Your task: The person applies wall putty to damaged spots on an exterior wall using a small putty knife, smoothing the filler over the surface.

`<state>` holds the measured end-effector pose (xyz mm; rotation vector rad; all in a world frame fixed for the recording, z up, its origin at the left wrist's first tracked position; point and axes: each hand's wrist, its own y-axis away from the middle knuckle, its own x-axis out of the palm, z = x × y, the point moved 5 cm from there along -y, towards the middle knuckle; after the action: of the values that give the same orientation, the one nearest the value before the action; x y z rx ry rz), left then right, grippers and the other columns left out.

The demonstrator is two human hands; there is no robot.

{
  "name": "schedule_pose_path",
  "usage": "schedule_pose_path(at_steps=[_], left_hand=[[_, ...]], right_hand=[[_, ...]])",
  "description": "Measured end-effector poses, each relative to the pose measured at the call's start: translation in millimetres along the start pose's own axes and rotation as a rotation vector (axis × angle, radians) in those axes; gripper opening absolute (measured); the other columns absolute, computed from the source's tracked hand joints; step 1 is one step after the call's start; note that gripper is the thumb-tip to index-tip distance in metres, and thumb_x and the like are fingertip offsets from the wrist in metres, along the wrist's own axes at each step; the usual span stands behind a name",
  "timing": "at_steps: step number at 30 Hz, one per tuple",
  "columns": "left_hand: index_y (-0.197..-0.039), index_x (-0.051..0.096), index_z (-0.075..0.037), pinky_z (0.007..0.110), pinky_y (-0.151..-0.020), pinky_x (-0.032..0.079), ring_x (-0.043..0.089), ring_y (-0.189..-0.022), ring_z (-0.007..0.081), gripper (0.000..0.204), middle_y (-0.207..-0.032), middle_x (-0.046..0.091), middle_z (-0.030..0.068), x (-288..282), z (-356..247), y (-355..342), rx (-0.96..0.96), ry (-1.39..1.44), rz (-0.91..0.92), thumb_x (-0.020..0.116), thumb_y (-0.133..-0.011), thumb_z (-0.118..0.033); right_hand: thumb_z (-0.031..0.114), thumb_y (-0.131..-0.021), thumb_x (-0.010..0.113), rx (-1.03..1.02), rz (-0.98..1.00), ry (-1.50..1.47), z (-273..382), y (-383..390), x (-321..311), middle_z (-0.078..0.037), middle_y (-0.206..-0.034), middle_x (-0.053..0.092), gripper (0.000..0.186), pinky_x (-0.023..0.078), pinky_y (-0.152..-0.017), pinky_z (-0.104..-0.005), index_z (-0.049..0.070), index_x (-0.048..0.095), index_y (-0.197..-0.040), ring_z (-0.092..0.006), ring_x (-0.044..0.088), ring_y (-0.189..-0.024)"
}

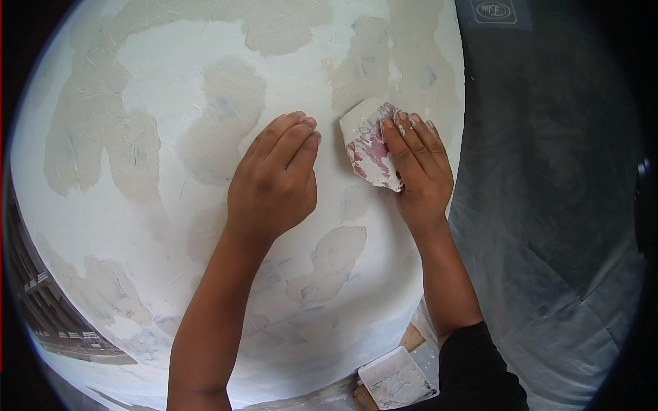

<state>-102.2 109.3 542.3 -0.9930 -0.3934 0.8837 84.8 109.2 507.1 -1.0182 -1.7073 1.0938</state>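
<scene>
A square white tray sits lowest, nearest. Beyond it, the left hand has its fingers together over the patched white surface; I can't tell if it holds anything. The right hand grips a smeared flat piece there.

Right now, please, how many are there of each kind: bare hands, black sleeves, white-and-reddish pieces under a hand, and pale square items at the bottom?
Bare hands: 2 (left hand, right hand)
Black sleeve: 1
White-and-reddish piece: 1
Pale square item: 1
Total: 5
</scene>
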Motion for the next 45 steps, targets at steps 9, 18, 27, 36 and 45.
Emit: schedule_pose_path(at_steps=[9,18,27,36,45], left_hand=[[-0.101,0.070,0.005,0.039,-0.099,0.052,0.062,-0.118,0.0285,0.037,-0.114,0.067,0.0118,-0.5,4.8,1.7,-0.029,0.022,0.005,0.053,-0.069,0.013],[-0.101,0.070,0.005,0.039,-0.099,0.053,0.062,-0.118,0.0286,0.036,-0.114,0.067,0.0118,1.2,-3.7,-4.6,-0.009,0.057,0.006,0.053,-0.070,0.013],[-0.101,0.070,0.006,0.040,-0.098,0.053,0.062,-0.117,0.0292,0.037,-0.113,0.067,0.0126,1.1,-5.2,-7.0,-0.010,0.051,0.006,0.053,-0.070,0.014],[-0.097,0.071,0.006,0.038,-0.098,0.052,0.063,-0.114,0.0276,0.020,-0.108,0.068,0.0121,-1.5,0.0,-0.7,0.003,0.000,0.015,0.061,-0.079,0.006],[-0.098,0.071,0.006,0.038,-0.099,0.052,0.063,-0.114,0.0279,0.022,-0.108,0.068,0.0127,-0.9,-0.8,-1.7,-0.003,0.006,0.018,0.060,-0.078,0.006]], right_hand=[[0.004,-0.079,0.071,0.001,0.073,-0.045,-1.0,4.7,17.9,-0.010,-0.125,0.069,0.047,0.048,-0.105,-0.0451,0.011,0.069,-0.125,-0.0280,0.063,-0.119],[-0.004,-0.083,0.064,0.138,0.154,-0.028,5.4,-14.0,21.3,-0.011,-0.132,0.065,0.055,0.045,-0.108,-0.0457,0.011,0.061,-0.136,-0.0306,0.058,-0.127],[-0.008,-0.080,0.062,0.175,0.081,-0.022,2.2,-23.7,2.7,-0.014,-0.137,0.061,0.064,0.042,-0.111,-0.0466,0.009,0.056,-0.141,-0.0323,0.054,-0.132],[-0.005,-0.080,0.066,0.246,0.238,-0.070,24.3,30.6,0.9,-0.015,-0.136,0.062,0.062,0.042,-0.111,-0.0473,0.008,0.056,-0.140,-0.0324,0.055,-0.131],[-0.006,-0.081,0.063,0.238,0.242,-0.009,7.0,9.3,20.7,-0.016,-0.139,0.059,0.064,0.040,-0.113,-0.0457,0.006,0.052,-0.142,-0.0332,0.052,-0.133]])
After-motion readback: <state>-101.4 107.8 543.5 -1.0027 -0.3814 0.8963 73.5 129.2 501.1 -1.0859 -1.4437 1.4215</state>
